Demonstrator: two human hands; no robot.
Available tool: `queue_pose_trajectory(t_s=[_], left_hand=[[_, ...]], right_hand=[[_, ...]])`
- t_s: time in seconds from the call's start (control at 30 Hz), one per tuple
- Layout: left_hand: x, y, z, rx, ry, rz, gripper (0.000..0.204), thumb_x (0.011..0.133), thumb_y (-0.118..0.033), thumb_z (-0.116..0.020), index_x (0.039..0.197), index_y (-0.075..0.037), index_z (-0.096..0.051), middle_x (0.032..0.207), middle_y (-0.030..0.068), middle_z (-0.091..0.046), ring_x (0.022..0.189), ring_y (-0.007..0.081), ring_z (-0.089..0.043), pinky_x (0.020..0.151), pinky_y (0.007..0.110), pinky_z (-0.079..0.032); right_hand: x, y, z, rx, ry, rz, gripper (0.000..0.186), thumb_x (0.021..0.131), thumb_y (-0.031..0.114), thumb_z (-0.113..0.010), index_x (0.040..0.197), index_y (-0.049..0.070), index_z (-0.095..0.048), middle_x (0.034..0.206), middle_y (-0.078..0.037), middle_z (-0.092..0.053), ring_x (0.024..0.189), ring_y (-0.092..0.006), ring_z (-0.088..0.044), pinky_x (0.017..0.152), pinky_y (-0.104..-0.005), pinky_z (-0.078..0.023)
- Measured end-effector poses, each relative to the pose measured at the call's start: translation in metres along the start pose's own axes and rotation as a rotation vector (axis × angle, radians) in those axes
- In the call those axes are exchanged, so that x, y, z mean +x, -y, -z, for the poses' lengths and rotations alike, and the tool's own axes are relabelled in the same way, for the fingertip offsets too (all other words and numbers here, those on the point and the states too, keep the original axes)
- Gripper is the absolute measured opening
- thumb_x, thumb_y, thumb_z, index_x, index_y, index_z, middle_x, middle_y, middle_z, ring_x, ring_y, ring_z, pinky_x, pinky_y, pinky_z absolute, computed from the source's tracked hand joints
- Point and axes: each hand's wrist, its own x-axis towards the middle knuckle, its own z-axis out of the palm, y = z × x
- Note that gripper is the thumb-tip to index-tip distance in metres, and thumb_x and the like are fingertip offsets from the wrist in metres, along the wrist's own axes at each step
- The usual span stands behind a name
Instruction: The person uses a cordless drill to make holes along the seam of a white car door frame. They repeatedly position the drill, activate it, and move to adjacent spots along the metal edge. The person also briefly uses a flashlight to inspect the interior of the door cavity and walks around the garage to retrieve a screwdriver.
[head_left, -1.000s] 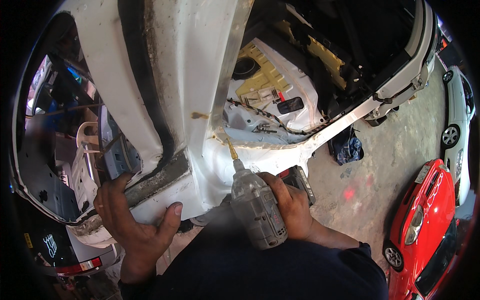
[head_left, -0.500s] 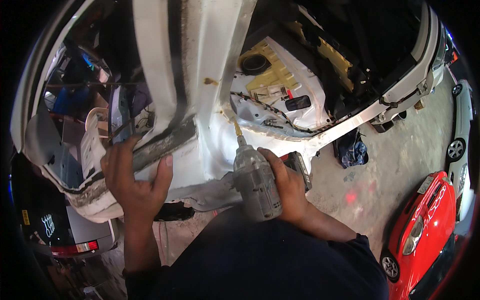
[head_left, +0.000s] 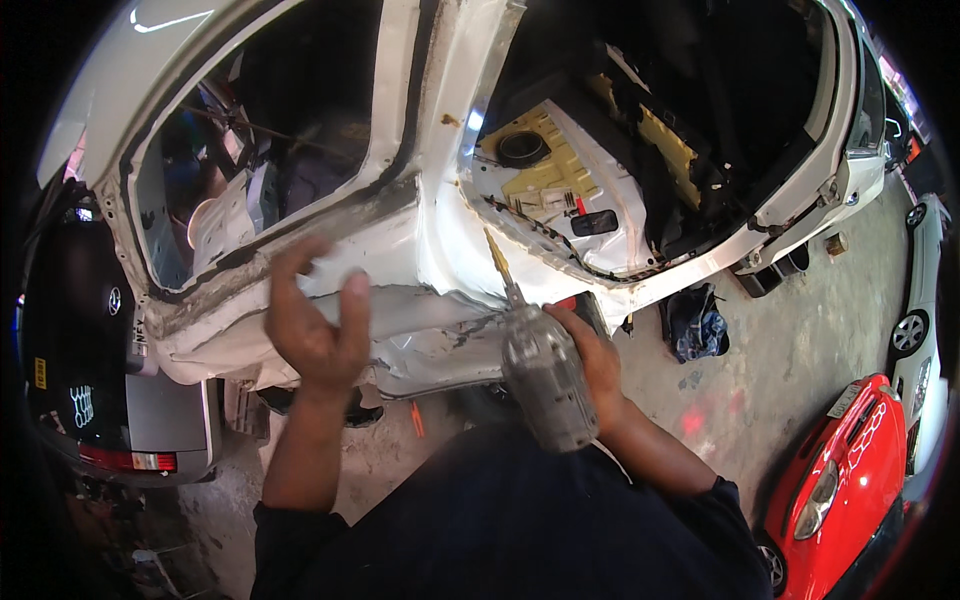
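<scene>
My right hand (head_left: pixel 592 362) is wrapped round the grip of a grey cordless impact driver (head_left: pixel 548 380), its battery partly hidden behind the fingers. A gold-coloured step drill bit (head_left: pixel 498 258) sticks out of the chuck toward the white car body (head_left: pixel 440 240). Its tip appears in front of the lower pillar corner; whether it touches the metal I cannot tell. My left hand (head_left: pixel 322 330), somewhat blurred, is raised beside the sill with thumb and fingers apart, holding nothing. Below it, the sill's sheet metal (head_left: pixel 400 312) is crumpled and torn.
Inside the rear opening lie a dark oval mirror (head_left: pixel 595 223) and a wiring harness (head_left: pixel 540 235). A dark bag (head_left: pixel 695 325) rests on the concrete floor. A red car (head_left: pixel 845 470) stands at right, a dark car with a grey bumper (head_left: pixel 165 425) at left.
The driver has drawn back from the pillar corner, down and to the right. My left hand has moved right, off the sill edge. The view has shifted, showing more of the lower sill.
</scene>
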Motion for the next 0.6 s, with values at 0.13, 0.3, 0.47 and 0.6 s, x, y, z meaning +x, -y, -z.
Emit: queue_pose_trajectory(t_s=[0.13,0.3,0.47,0.6], left_hand=[[-0.039,-0.067,-0.014,-0.778,0.476,0.689,0.044,0.103,-0.02,-0.069,0.141,0.003,-0.064,0.121,0.0117,-0.073,0.105,0.0142,-0.066,0.093,0.031,-0.051],[-0.04,-0.103,-0.037,-1.189,0.645,0.794,0.036,0.11,-0.021,-0.063,0.137,0.003,-0.066,0.121,0.0117,-0.075,0.107,0.0152,-0.07,0.101,0.035,-0.053],[-0.039,-0.124,-0.059,-1.28,0.717,0.743,0.026,0.111,-0.019,-0.06,0.126,0.001,-0.068,0.112,0.011,-0.075,0.108,0.0244,-0.073,0.103,0.044,-0.054],[-0.046,-0.13,-0.089,-1.444,0.415,1.057,0.024,0.112,-0.022,-0.06,0.12,-0.002,-0.068,0.104,0.0081,-0.072,0.106,0.0269,-0.075,0.097,0.042,-0.057]], right_hand=[[-0.028,0.016,0.016,-0.095,-0.089,0.179,0.07,0.08,0.019,-0.086,0.142,-0.002,-0.06,0.107,-0.021,-0.076,0.09,-0.0382,-0.076,0.078,-0.046,-0.058],[-0.049,0.033,0.029,-0.099,-0.136,0.25,0.065,0.08,0.017,-0.085,0.138,-0.001,-0.062,0.092,-0.015,-0.073,0.076,-0.0337,-0.072,0.067,-0.0435,-0.056],[-0.076,0.027,0.049,-0.196,-0.221,0.272,0.065,0.079,0.016,-0.086,0.137,-0.001,-0.063,0.096,-0.016,-0.074,0.078,-0.0325,-0.073,0.069,-0.0422,-0.056],[-0.112,0.02,0.066,-0.062,-0.118,-0.098,0.063,0.081,0.016,-0.088,0.138,0.003,-0.066,0.108,-0.019,-0.078,0.09,-0.0324,-0.077,0.079,-0.0399,-0.06]])
